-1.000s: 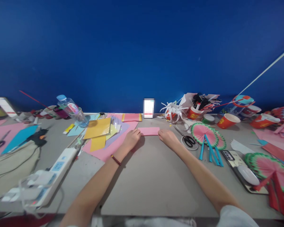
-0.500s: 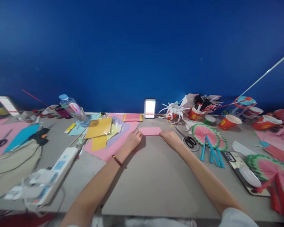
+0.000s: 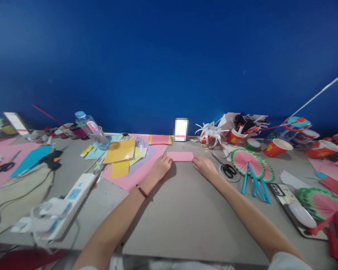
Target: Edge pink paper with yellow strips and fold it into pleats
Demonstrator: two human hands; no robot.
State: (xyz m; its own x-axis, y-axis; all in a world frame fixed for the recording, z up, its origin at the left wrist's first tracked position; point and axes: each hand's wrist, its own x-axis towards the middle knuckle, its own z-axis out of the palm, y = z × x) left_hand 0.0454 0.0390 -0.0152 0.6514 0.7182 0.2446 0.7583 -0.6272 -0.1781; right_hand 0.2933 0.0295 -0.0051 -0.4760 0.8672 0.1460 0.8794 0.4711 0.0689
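Observation:
A narrow strip of folded pink paper (image 3: 180, 156) lies flat on the grey table, its long side running left to right. My left hand (image 3: 162, 167) grips its left end, fingers bent over the edge. At the right end my right hand (image 3: 204, 166) pinches the paper between thumb and fingers. Just right of that hand lie black-handled scissors (image 3: 229, 170) on a roll of clear tape (image 3: 236, 176). Beyond the paper a phone (image 3: 181, 129) stands upright against the blue wall.
Coloured paper sheets (image 3: 120, 151), a tilted water bottle (image 3: 91, 129) and a power strip (image 3: 69, 206) are to the left. Pink-and-green paper fans (image 3: 248, 163), paper cups (image 3: 278, 147) and a phone with a white mouse (image 3: 302, 215) on it are to the right.
The view has shifted slightly, so everything appears a little further right. Both hands stay at the ends of the pink paper, which looks much the same.

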